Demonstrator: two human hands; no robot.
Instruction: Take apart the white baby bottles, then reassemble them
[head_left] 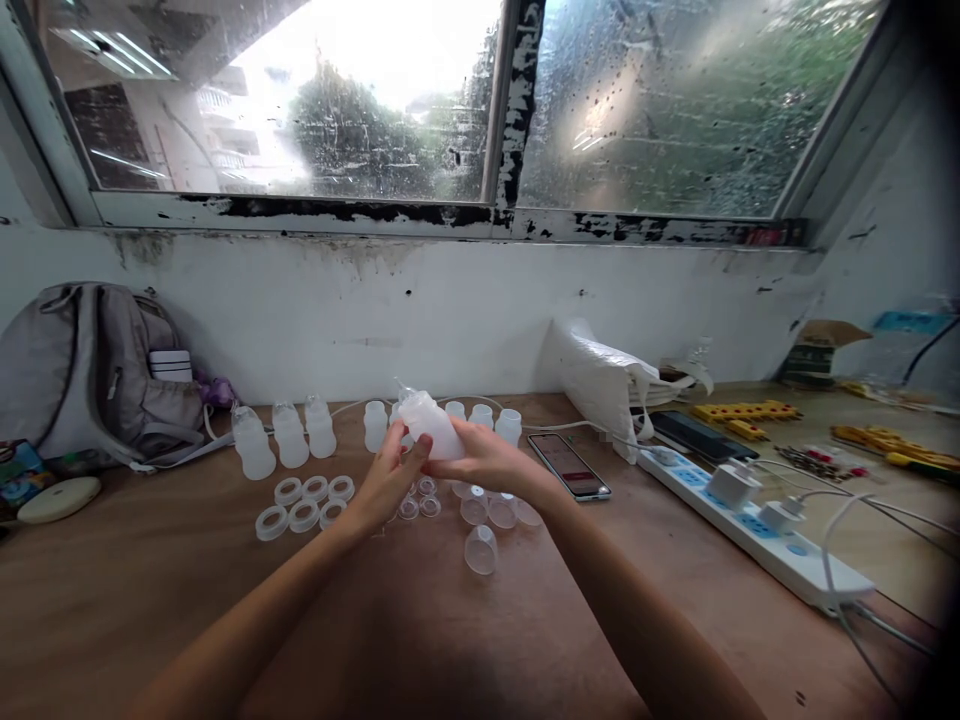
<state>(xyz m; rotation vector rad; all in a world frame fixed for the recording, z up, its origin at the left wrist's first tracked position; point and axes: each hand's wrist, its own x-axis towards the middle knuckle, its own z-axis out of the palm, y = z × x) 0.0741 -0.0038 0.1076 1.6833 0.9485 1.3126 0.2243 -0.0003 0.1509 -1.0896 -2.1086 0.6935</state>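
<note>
Between both hands a frosted white baby bottle (433,424) is held tilted above the table, its clear nipple end pointing up and left. My left hand (390,475) is closed around the collar end, thumb on the near side. My right hand (491,455) grips the body from the right; some of its fingers are hidden. Behind the hands stands a row of open bottle bodies (508,427). White collar rings (303,515) lie left of my left hand. Small clear nipples (428,507) and clear dome caps (481,550) sit on the near side, partly covered by the hands.
Three bottles with tops (289,436) stand at the left, near a grey backpack (97,370). On the right are a phone (568,466), a white bag (600,375), a power strip (757,525) with plugs and cables, and yellow parts (746,411). A window wall closes off the back.
</note>
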